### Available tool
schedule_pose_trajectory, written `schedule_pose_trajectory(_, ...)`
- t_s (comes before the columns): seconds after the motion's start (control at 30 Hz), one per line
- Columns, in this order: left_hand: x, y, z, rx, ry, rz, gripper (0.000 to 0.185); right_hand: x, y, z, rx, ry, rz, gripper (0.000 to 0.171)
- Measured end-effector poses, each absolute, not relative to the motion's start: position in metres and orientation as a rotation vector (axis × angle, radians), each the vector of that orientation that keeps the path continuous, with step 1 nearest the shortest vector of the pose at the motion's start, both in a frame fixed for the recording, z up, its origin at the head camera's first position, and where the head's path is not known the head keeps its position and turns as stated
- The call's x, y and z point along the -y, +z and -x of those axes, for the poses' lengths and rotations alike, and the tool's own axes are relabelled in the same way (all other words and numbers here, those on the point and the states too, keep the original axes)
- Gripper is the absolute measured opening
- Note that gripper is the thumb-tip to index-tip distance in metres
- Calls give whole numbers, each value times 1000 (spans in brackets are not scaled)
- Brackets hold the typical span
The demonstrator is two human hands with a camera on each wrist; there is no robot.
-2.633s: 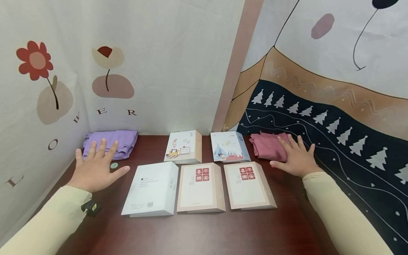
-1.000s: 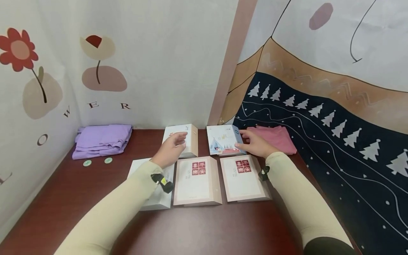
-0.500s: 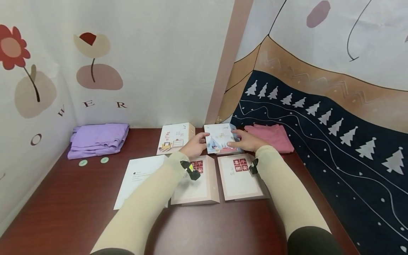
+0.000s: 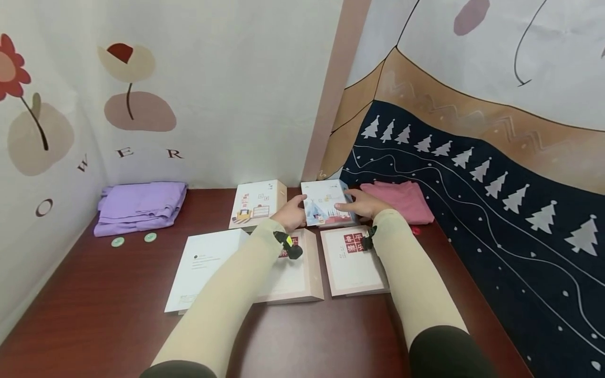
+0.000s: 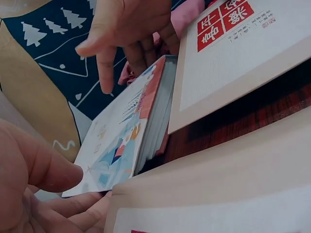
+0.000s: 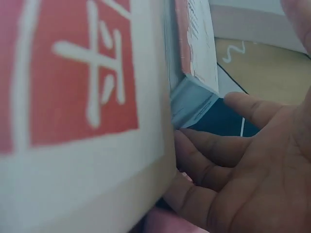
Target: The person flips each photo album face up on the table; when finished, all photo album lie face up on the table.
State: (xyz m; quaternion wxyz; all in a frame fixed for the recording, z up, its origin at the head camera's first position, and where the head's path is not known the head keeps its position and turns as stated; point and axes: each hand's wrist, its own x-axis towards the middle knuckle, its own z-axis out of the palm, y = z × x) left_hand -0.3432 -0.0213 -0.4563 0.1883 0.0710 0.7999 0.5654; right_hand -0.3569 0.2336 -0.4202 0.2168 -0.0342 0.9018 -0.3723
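Flanking the tent-pictured book [image 4: 323,200] at the far side of the desk [image 4: 113,299], just left of the pink cloth [image 4: 410,202], the left hand [image 4: 290,214] and right hand [image 4: 366,203] have fingers loosely extended, not clamped, by its left edge and, at right, its spine. It looks thick and probably weighty; its smooth, stiff cover may slide or flap, so squeeze low across both sides.

White book [image 4: 323,200], blue-and-red pattern

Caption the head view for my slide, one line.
Left hand and right hand flank a white, blue-sided rectangular paper book on a glossy reddish-brown table.
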Motion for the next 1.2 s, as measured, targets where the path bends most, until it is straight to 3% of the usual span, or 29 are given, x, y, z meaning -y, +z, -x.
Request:
schedule_pose_trajectory(0.3, 18, -456, 342, -2260, 1567, -241, 82, -231, -421, 365, -2593, -904, 195, 79)
schedule_pose_trajectory(0.47, 18, -458, 346, -2244, 1615, -177, 78, -228, -424, 366, -2519, -1036, 74, 68)
schedule_pose_trajectory(0.67, 16, -458, 354, -2294, 1553, -94, 76, -222, -428, 367, -2448, -1183, -92, 65)
schedule_pose_trajectory(1.2, 19, -452, 350, -2284, 1611, -109, 90, -203, -428, 372, -2697, -701, 26, 61)
